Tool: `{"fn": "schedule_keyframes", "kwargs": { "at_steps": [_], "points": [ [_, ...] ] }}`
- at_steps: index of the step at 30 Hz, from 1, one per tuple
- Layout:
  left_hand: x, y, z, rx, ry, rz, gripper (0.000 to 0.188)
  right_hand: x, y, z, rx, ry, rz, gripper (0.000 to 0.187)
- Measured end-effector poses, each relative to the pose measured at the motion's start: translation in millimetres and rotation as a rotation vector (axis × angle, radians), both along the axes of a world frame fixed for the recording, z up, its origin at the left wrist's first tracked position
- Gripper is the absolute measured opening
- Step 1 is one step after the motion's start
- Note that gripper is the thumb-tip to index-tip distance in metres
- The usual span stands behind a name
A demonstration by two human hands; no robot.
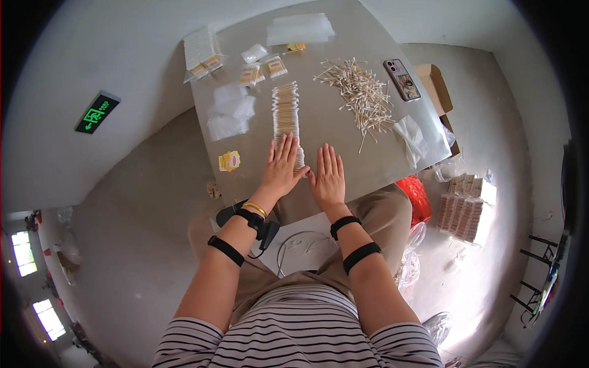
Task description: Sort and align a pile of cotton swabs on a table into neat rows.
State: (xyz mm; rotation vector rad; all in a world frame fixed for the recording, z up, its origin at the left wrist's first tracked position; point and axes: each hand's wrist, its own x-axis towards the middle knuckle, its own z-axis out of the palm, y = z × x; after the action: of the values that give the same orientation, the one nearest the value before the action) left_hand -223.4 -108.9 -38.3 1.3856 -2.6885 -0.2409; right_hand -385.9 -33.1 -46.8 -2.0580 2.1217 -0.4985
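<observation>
A long row of cotton swabs [284,107] lies side by side on the grey table, running away from me. My left hand [283,164] rests flat over the near end of this row, fingers stretched out and covering part of it. Just to the right, my right hand [328,178] lies flat on the bare tabletop with its fingers extended, holding nothing. Farther right is a loose, jumbled heap of cotton swabs [362,92]. Left of the row are stacks of clear plastic bags [230,113] and a small pile of yellow cards [229,161].
Filled swab packs [251,75] sit beyond the bags, near a larger wrapped bundle [202,52] at the table's far left corner. Clear sheets [300,28] lie at the far edge. A phone [402,80] and crumpled plastic [411,140] are on the right; stacked packs [465,211] stand on the floor.
</observation>
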Motion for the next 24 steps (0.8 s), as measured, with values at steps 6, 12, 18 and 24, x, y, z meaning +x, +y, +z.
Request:
{"fn": "schedule_keyframes", "kwargs": {
  "at_steps": [6,12,18,24],
  "points": [
    [1.6,-2.1,5.0,-0.034,-0.027,-0.013,0.09,1.1,1.0,3.5,0.011,-0.023,0.001,0.07],
    [-3.2,-9.0,8.6,-0.051,-0.037,-0.017,0.091,1.2,0.3,6.8,0.047,-0.001,-0.003,0.069],
    [-2.5,-4.1,3.9,-0.024,-0.05,-0.02,0.092,0.7,-1.1,4.2,0.038,0.032,-0.013,0.07],
    [-3.5,2.1,3.7,-0.017,-0.024,-0.014,0.09,1.7,0.8,2.9,0.032,-0.007,-0.021,0.069]
  ]
}}
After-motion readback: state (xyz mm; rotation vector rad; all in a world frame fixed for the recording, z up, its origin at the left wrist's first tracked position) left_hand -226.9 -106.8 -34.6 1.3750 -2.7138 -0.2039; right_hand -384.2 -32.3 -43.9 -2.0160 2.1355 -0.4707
